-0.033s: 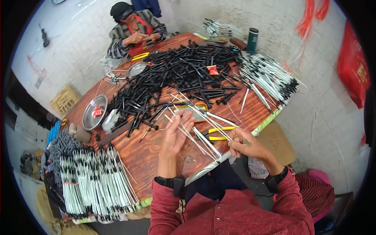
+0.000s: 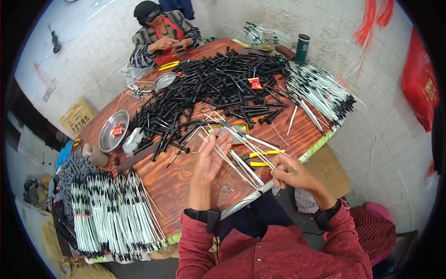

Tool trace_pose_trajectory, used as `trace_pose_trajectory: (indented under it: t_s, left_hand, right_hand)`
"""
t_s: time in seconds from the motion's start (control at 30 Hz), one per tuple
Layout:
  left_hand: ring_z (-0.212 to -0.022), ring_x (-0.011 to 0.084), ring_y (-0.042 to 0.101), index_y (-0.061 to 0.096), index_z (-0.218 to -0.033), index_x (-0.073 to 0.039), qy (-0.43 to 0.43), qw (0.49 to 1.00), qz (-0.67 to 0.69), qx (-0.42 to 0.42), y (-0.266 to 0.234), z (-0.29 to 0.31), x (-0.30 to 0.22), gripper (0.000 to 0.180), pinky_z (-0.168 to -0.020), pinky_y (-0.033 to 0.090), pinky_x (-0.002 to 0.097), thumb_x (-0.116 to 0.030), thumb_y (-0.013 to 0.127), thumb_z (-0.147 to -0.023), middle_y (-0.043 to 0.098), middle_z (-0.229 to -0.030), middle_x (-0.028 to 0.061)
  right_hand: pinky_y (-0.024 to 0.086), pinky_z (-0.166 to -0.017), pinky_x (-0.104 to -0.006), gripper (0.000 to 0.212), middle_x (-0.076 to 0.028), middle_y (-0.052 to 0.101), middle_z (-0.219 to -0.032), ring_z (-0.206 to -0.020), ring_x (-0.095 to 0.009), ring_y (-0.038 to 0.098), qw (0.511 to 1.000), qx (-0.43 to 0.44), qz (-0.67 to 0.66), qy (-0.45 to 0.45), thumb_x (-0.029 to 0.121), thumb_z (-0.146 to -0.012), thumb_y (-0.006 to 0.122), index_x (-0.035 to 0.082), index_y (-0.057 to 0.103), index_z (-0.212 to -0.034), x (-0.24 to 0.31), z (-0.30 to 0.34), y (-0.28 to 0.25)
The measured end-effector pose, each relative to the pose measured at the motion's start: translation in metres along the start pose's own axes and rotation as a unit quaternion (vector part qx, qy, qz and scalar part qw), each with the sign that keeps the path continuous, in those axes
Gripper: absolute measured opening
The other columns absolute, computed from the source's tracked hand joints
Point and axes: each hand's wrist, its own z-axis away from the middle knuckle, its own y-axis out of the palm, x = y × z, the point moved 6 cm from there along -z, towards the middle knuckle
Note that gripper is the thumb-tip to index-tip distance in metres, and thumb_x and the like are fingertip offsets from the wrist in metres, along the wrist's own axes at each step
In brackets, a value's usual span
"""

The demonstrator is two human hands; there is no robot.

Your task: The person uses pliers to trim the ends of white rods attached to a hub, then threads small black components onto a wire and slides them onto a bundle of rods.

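Observation:
My left hand (image 2: pixel 210 162) is turned palm up, fingers loosely bent. A few thin white rods (image 2: pixel 232 164) lie across it, seemingly held by the thumb; their lower ends slant toward the table's near edge. Between the thumb and fingers of my right hand (image 2: pixel 289 171), several more thin white rods (image 2: pixel 261 156) are pinched, pointing up and left over the table. Pliers with yellow handles (image 2: pixel 262 163) lie between my hands. Just beyond them sits a shallow yellow-rimmed tray (image 2: pixel 245 125), partly hidden by rods.
Black plastic stick-like parts (image 2: pixel 209 79) are heaped mid-table. Bundles of white rods with black ends lie left (image 2: pixel 116 216) and right (image 2: pixel 320 93). A metal bowl (image 2: pixel 106 139), a beige mug (image 2: pixel 95 156) and a green flask (image 2: pixel 302 49) stand around. A co-worker (image 2: pixel 162 37) sits across.

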Motion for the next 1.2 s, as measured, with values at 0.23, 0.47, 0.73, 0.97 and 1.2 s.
trace_pose_trajectory:
  t_s: [0.23, 0.47, 0.73, 0.97, 1.2]
  left_hand:
    - [-0.097, 0.0181, 0.068, 0.059, -0.12, -0.007, 0.046, 0.997, -0.054, -0.016, -0.01, 0.005, -0.005, 0.028, -0.083, 0.059, 0.0302, -0.02, 0.065, -0.096, 0.068, -0.104, 0.0071]
    - [-0.096, 0.0164, 0.068, 0.057, -0.122, -0.007, 0.039, 0.998, -0.039, 0.001, -0.011, 0.004, -0.009, 0.029, -0.082, 0.06, 0.0303, -0.013, 0.064, -0.095, 0.068, -0.101, 0.0042]
    - [-0.092, 0.019, 0.066, 0.053, -0.128, -0.007, 0.04, 0.998, 0.003, 0.049, 0.011, 0.014, -0.01, 0.031, -0.083, 0.06, 0.0376, -0.011, 0.058, -0.098, 0.066, -0.101, 0.0063]
    - [-0.085, 0.0168, 0.056, 0.049, -0.129, -0.008, 0.02, 0.991, 0.056, 0.121, 0.023, 0.02, -0.011, 0.03, -0.085, 0.054, 0.039, -0.009, 0.055, -0.099, 0.059, -0.094, 0.005]
    - [-0.077, 0.0151, 0.053, 0.05, -0.119, -0.008, -0.004, 0.981, 0.047, 0.188, 0.03, 0.023, -0.012, 0.023, -0.082, 0.055, 0.0389, -0.009, 0.057, -0.097, 0.05, -0.084, 0.0024]
  right_hand:
    - [0.042, -0.05, -0.0226, 0.019, -0.008, 0.064, -0.068, -0.054, -0.01, 0.055, 0.999, 0.02, 0.026, 0.011, 0.015, -0.097, 0.058, 0.003, 0.045, -0.103, -0.004, 0.004, 0.031]
    - [0.04, -0.048, -0.0227, 0.023, -0.011, 0.064, -0.068, -0.051, -0.011, 0.053, 0.999, -0.037, -0.035, -0.001, 0.025, -0.101, 0.054, 0.004, 0.044, -0.102, -0.012, 0.004, 0.035]
    - [0.042, -0.049, -0.0234, 0.023, -0.012, 0.063, -0.07, -0.051, -0.011, 0.051, 0.998, -0.003, -0.066, 0.011, 0.025, -0.102, 0.047, 0.003, 0.043, -0.104, -0.033, 0.004, 0.046]
    - [0.045, -0.051, -0.0253, 0.026, -0.011, 0.062, -0.07, -0.054, -0.014, 0.056, 0.997, 0.018, -0.07, -0.013, 0.031, -0.103, 0.049, 0.006, 0.041, -0.104, -0.042, 0.005, 0.055]
    - [0.05, -0.056, -0.0313, 0.027, -0.011, 0.065, -0.074, -0.061, -0.02, 0.064, 0.942, -0.066, 0.299, -0.138, 0.026, -0.1, 0.055, 0.001, 0.049, -0.106, -0.01, 0.014, 0.057]
